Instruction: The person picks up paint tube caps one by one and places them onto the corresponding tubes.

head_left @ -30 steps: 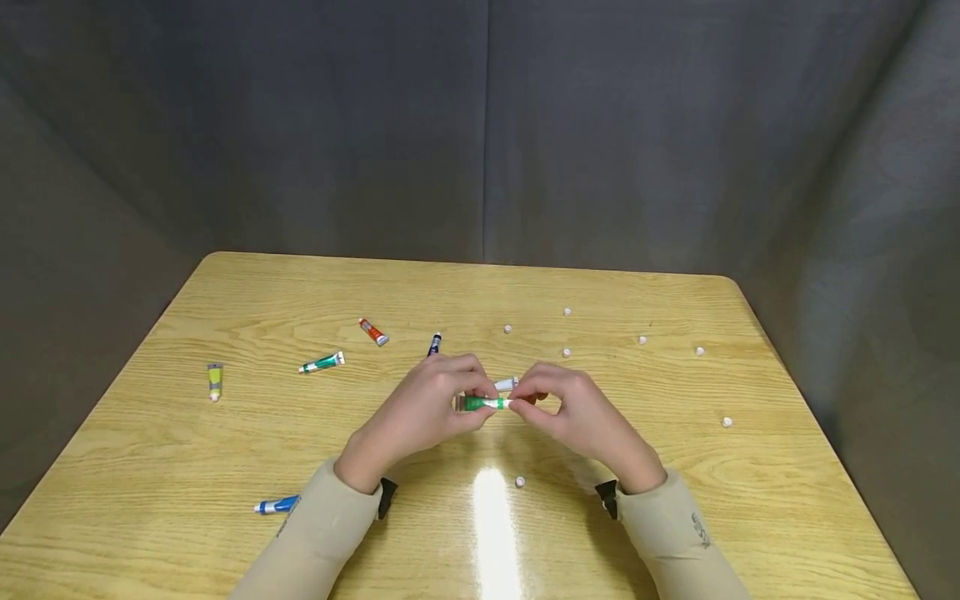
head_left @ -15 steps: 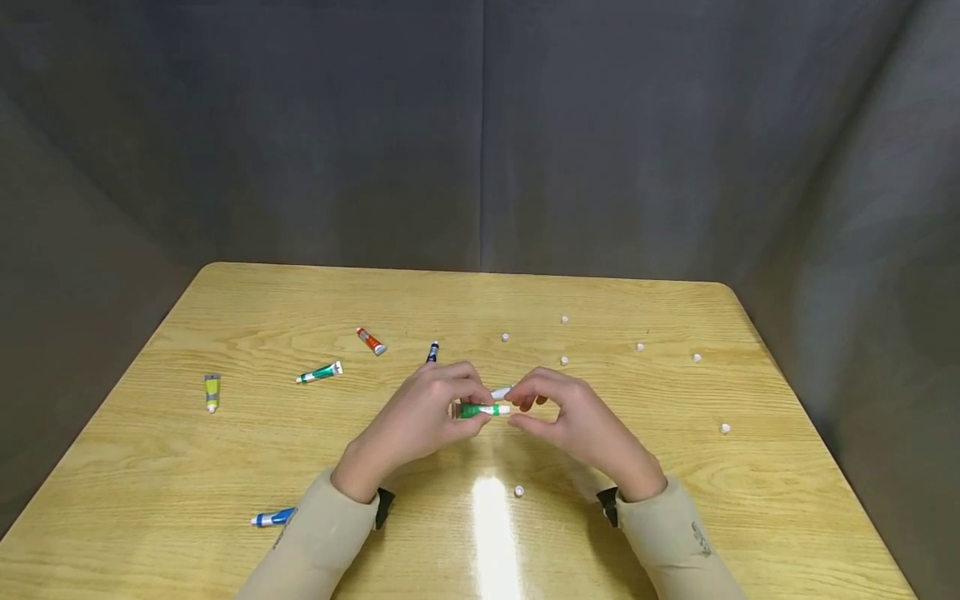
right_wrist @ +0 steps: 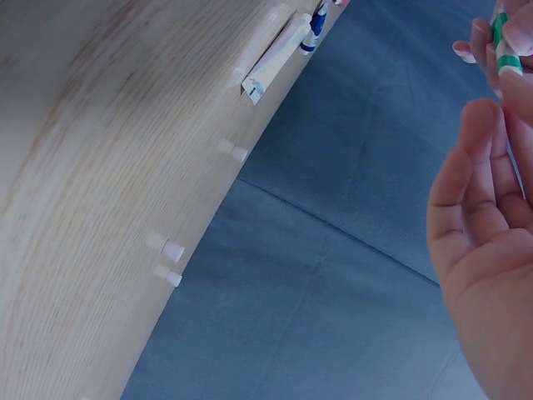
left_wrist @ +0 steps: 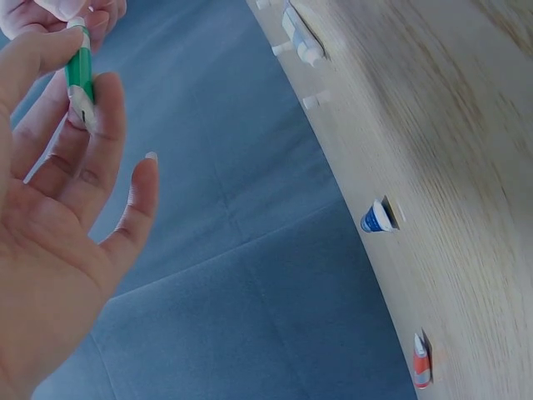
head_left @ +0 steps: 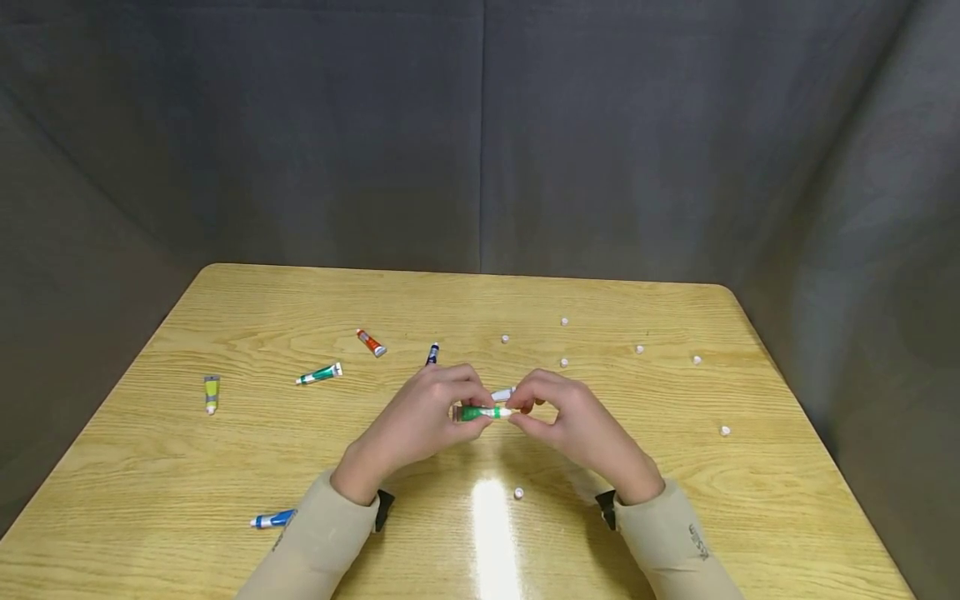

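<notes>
Over the middle of the table, my left hand [head_left: 431, 417] pinches a small green paint tube [head_left: 472, 412] between thumb and fingertips. The tube lies level, its flat crimped end to the left and its white cap [head_left: 506, 412] to the right. My right hand [head_left: 581, 425] pinches that white cap with thumb and index finger. In the left wrist view the green paint tube [left_wrist: 81, 71] runs between both sets of fingertips, and the remaining left fingers spread loosely. A white paint tube [head_left: 501, 395] lies on the table just behind, partly hidden by the hands.
On the left of the wooden table [head_left: 150, 467] lie yellow [head_left: 212, 393], teal [head_left: 319, 374], red [head_left: 371, 342] and blue [head_left: 272, 520] paint tubes. A dark blue tube [head_left: 432, 353] is behind my left hand. Several small white caps are scattered rightward, one [head_left: 518, 493] near the front.
My right fingers opened off the white cap half a second ago and now pinch it again. The left hand keeps holding the green tube in place. The head view has tilted slightly up.
</notes>
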The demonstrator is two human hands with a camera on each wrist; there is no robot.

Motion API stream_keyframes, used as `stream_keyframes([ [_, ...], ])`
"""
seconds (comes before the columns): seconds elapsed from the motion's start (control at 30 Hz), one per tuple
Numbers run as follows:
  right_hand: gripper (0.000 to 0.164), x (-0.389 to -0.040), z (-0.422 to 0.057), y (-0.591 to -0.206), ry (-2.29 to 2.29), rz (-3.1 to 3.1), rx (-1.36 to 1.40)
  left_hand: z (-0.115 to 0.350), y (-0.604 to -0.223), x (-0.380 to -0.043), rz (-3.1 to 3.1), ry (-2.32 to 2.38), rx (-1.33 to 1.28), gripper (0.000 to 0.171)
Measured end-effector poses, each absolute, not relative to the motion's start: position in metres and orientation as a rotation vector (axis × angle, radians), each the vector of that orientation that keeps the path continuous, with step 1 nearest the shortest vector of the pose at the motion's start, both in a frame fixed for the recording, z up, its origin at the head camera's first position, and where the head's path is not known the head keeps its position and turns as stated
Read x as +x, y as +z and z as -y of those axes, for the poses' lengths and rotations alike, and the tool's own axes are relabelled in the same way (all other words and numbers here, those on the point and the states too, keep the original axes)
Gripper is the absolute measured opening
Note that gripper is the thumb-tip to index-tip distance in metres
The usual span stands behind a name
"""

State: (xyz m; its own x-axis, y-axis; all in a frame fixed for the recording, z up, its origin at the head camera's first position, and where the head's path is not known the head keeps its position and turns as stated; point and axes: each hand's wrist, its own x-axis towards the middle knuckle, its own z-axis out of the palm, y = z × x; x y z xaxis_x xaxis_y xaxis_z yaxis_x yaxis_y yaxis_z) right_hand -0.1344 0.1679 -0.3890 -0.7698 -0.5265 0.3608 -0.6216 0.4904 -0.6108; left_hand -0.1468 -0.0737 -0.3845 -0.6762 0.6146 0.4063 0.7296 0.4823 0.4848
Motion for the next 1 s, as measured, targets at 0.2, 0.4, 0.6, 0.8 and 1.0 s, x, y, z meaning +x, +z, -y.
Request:
stream_keyframes([
  [0.2,0.007,-0.1346,-0.1680,-0.3896,1.150,2.584,1.037,0.0734,-0.3843,-0.1461,2.545,-0.970,-1.171,0.007],
  [0.4,0.006,-0.1337,-0.1681,-0.3891,1.149,2.622,1.026,0.0739,-0.3839,-0.1460,2.545,-0.967,-1.176,0.007],
  [0.6,0.015,-0.1339,-0.1684,-0.3895,1.135,2.619,1.024,0.0745,-0.3862,-0.1480,2.537,-0.951,-1.183,0.007],
  [0.8,0.014,-0.1353,-0.1680,-0.3904,1.121,2.597,1.042,0.0751,-0.3866,-0.1486,2.529,-0.957,-1.181,0.007],
  [1.0,0.014,-0.1353,-0.1670,-0.3917,1.120,2.566,1.058,0.0747,-0.3868,-0.1481,2.519,-0.971,-1.182,0.006],
])
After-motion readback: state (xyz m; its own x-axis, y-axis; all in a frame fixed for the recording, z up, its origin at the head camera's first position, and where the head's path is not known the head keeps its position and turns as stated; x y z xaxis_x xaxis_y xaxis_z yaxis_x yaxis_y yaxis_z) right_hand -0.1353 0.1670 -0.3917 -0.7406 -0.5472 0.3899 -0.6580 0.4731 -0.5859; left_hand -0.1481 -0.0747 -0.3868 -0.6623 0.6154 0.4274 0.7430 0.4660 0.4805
